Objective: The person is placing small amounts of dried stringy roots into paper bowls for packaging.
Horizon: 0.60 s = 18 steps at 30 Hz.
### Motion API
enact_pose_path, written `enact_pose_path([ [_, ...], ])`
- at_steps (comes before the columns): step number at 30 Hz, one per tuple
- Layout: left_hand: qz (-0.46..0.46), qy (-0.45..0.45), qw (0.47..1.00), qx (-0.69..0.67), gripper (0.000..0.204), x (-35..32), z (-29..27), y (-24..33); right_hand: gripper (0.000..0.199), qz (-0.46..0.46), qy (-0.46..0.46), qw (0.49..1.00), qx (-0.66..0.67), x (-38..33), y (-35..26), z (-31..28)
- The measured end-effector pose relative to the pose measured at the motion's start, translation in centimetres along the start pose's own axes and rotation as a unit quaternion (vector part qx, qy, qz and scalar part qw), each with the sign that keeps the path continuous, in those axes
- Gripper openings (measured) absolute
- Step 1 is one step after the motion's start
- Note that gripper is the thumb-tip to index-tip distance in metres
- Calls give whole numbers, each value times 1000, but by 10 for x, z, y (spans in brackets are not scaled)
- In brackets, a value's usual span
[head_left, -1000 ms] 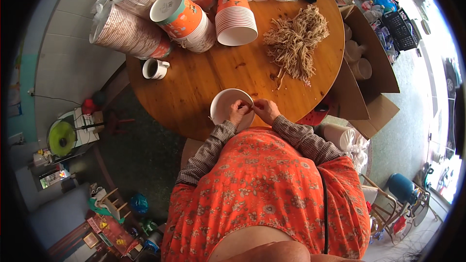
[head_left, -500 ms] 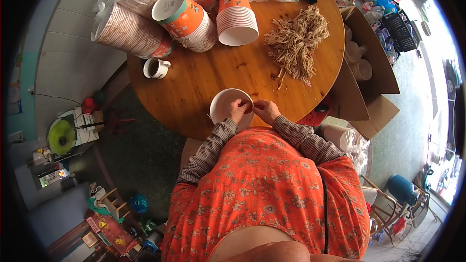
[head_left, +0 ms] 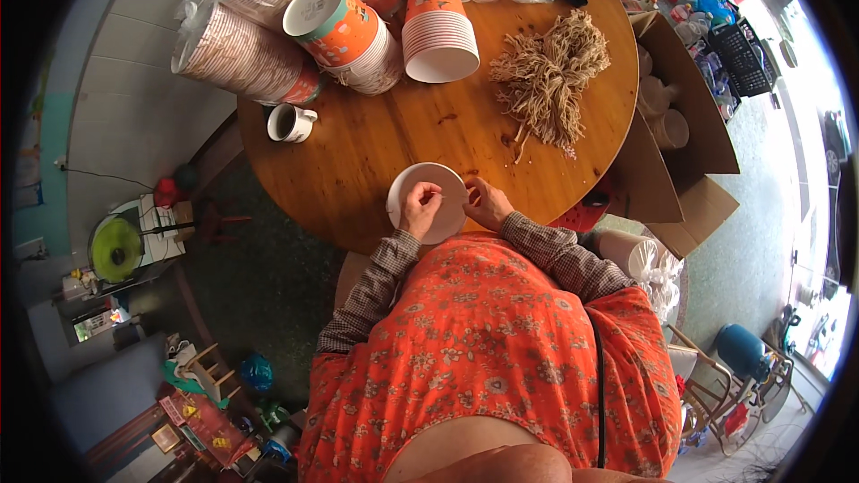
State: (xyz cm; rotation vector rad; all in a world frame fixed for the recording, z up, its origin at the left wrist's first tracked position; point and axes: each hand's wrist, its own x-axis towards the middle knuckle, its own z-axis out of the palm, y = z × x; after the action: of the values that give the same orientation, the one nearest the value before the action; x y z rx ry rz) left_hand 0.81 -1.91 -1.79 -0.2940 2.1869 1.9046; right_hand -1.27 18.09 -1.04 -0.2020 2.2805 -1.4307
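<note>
Round wooden table (head_left: 376, 148) fills the upper centre, over a dark floor; an open cardboard box (head_left: 684, 139) stands against its right edge. Sleeved stacks of paper cups (head_left: 246, 36) lie on their sides along the far rim, with an upright stack of orange-and-white cups (head_left: 438, 36) beside them. Bundle of tan straw-like fibre (head_left: 550, 80) lies right of centre. Small white mug (head_left: 288, 122) sits at the left edge. White paper bowl (head_left: 425, 192) rests at the near edge. Left hand (head_left: 419, 212) lies over it, fingers curled on its rim. Right hand (head_left: 486, 206) touches its right side, fingertips pinched together; whether they hold anything cannot be told.
</note>
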Motion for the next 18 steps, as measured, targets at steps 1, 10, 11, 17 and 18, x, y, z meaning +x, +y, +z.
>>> enact_pose_path([
  [1,21,43,998,47,9,0,-9,0,39,8,-10,1000,8,0,-4,0],
  [10,-34,-8,995,91,19,-4,-3,1,37,-13,-7,1000,17,-4,-8,2],
  [11,-152,-57,987,20,20,-1,7,-1,37,-17,-10,1000,12,-4,-6,3],
  [17,-397,-24,885,-242,19,16,35,9,36,-8,8,1000,15,-6,0,6],
  [18,-395,-44,890,-223,19,17,36,11,36,-7,9,1000,15,-8,1,4],
])
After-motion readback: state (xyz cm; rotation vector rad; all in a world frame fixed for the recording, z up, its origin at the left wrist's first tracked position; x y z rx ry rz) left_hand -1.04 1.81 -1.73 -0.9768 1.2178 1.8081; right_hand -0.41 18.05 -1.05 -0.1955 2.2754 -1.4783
